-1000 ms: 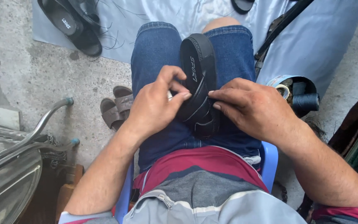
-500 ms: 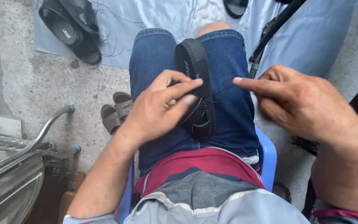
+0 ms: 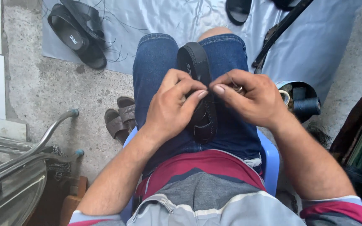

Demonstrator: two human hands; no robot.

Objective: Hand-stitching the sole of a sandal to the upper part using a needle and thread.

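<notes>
A black sandal (image 3: pixel 197 90) lies on edge along the person's lap, between the denim-clad thighs; the left hand (image 3: pixel 170 106) is curled closed on its side with the fingertips pressing the upper, and the right hand (image 3: pixel 252 98) is pinched shut at the strap edge around something small and metallic that I cannot make out. Balanced so narrowly, the sandal could roll off the knees if either grip eases, and whatever the right pinches could prick the nearby left fingertips. Around the blue plastic chair (image 3: pixel 271 161) lie a black sandal pair (image 3: pixel 78 33) on a grey sheet (image 3: pixel 315 46), brown sandals (image 3: pixel 120 119) and a tub holding a thread spool (image 3: pixel 304 104), crowding the concrete floor (image 3: pixel 42 92).

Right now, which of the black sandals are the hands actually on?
The black sandal on the lap, lying between the denim-clad thighs. Left hand and right hand both touch it; the pair at upper left lies untouched on the sheet.
</notes>
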